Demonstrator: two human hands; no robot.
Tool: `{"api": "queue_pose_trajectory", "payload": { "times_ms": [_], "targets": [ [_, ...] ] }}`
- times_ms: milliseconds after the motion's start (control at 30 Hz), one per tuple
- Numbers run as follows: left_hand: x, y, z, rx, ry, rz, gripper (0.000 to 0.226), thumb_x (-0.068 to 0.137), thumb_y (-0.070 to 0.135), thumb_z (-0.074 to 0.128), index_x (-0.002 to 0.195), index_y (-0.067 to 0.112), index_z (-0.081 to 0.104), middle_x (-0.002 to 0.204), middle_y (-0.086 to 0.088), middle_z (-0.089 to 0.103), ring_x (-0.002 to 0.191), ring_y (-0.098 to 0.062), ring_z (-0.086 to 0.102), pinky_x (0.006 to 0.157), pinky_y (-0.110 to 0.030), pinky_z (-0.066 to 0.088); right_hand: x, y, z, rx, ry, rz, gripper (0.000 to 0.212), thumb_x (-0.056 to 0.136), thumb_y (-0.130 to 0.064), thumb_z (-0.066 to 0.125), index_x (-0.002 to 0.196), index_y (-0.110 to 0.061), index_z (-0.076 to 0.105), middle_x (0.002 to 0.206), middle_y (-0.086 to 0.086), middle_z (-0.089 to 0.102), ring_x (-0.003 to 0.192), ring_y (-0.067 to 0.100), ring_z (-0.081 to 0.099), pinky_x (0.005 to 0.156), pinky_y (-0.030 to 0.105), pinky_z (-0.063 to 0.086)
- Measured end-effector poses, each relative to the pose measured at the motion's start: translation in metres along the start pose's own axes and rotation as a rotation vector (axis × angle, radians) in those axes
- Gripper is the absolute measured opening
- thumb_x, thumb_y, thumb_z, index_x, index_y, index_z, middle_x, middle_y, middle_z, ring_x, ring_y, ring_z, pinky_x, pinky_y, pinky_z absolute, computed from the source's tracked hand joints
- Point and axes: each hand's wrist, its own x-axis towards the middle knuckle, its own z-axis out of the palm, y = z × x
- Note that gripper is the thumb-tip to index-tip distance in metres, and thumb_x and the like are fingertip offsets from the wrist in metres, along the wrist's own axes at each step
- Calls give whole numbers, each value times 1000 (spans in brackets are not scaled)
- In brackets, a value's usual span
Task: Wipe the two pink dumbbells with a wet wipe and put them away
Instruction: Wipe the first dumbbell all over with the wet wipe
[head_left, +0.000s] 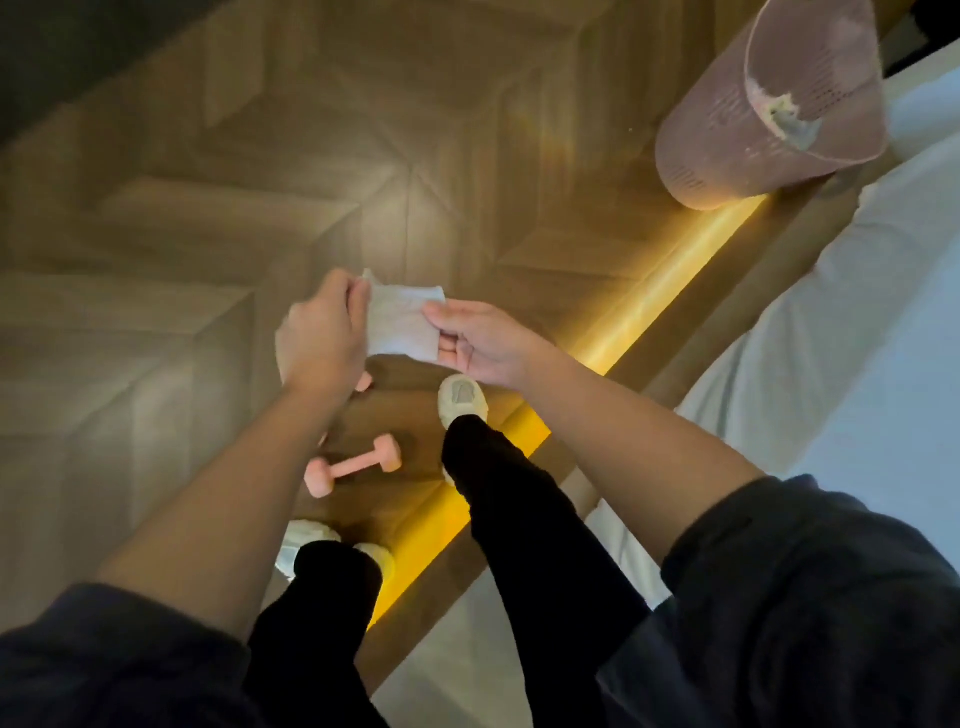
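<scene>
Two hands on one wet wipe (402, 327): left hand (322, 332) pinches its left edge with curled fingers, right hand (478, 338) pinches the right edge between thumb and fingertips. Wipe is pulled roughly flat between them, held up in the air over the floor (182, 234), touching nothing else. One pink dumbbell (353, 467) lies on the wood parquet, on its side, just right of the left forearm in frame and between the two feet; neither hand touches it. Second dumbbell (363, 383) is mostly hidden behind the left wrist, only one pink end shows, also down on the floor, near the first one but apart from it. Pale slippers on both feet, front one (462, 400) just below the right hand in frame, rear one (311, 545) close to the bottom end of the visible dumbbell. Black trousers (519, 519), dark sleeves (805, 597) pushed up to the elbows. Bed (857, 338) with white sheet runs along the right side, yellow light strip (649, 301) glowing under its wooden frame. Pink perforated basket (727, 140) stands top right by the bed edge, well apart from the dumbbells; pale patch on its inner wall, cannot tell what.
</scene>
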Motion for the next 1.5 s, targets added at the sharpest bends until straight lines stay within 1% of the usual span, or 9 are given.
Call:
{"api": "queue_pose_trajectory", "payload": {
  "times_ms": [133,233,467,667,900,1067,1233,1400,1500],
  "targets": [
    [13,-79,50,-12,97,-19,34,105,34,41,103,5,60,91,-24,66,85,-46,59,67,-48,43,80,40,-6,-120,-92,12,17,103,-7,46,103,-7,63,96,7,73,93,18,68,101,38,51],
    [24,-122,88,-45,162,-35,36,104,37,40,102,6,59,90,-23,66,85,-46,60,67,-51,46,134,58,-15,-206,-121,2,17,103,-7,46,103,-7,63,87,4,76,85,15,71,89,33,56],
    [33,-163,127,-118,376,-71,33,104,37,41,104,10,60,95,-18,69,91,-42,61,73,-48,48,208,66,-15,-393,-240,-159,15,101,-7,49,100,-7,64,81,4,76,75,12,74,79,29,59],
    [-42,-152,111,-196,537,-102,34,104,36,41,100,8,60,91,-9,67,93,-36,58,66,-36,33,149,100,-8,-506,-358,-222,13,100,-8,51,105,-7,63,86,5,77,79,14,74,76,30,61],
    [-134,-114,77,-245,677,-27,28,104,33,44,98,12,62,93,-3,68,85,-21,59,62,-31,33,48,121,-3,-674,-474,-273,27,100,-15,53,124,-4,58,116,15,68,107,25,66,98,40,52],
    [-132,-116,77,-251,666,-25,27,102,34,45,95,15,62,85,1,64,83,-24,57,65,-34,37,44,126,3,-615,-403,-403,15,99,-8,55,112,-4,61,100,12,71,87,20,71,87,38,57],
    [-78,-169,113,-302,538,-90,26,100,32,51,92,12,66,78,3,61,81,-24,58,68,-36,41,130,123,-2,-646,-340,-301,13,99,-5,52,105,-5,64,88,7,74,76,14,73,80,32,59],
    [-8,-252,180,-284,266,-281,48,99,50,44,73,15,65,73,-5,68,76,-29,65,71,-38,52,251,139,-22,-684,-206,-162,14,100,-4,51,100,-8,64,81,3,75,70,10,73,73,28,60],
    [22,-297,226,-156,66,-430,59,100,55,31,75,14,65,83,-11,69,83,-31,63,77,-39,50,315,146,-42,-677,-68,-143,17,100,-4,52,114,-1,62,95,10,70,74,13,71,72,27,60]
  ]
}}
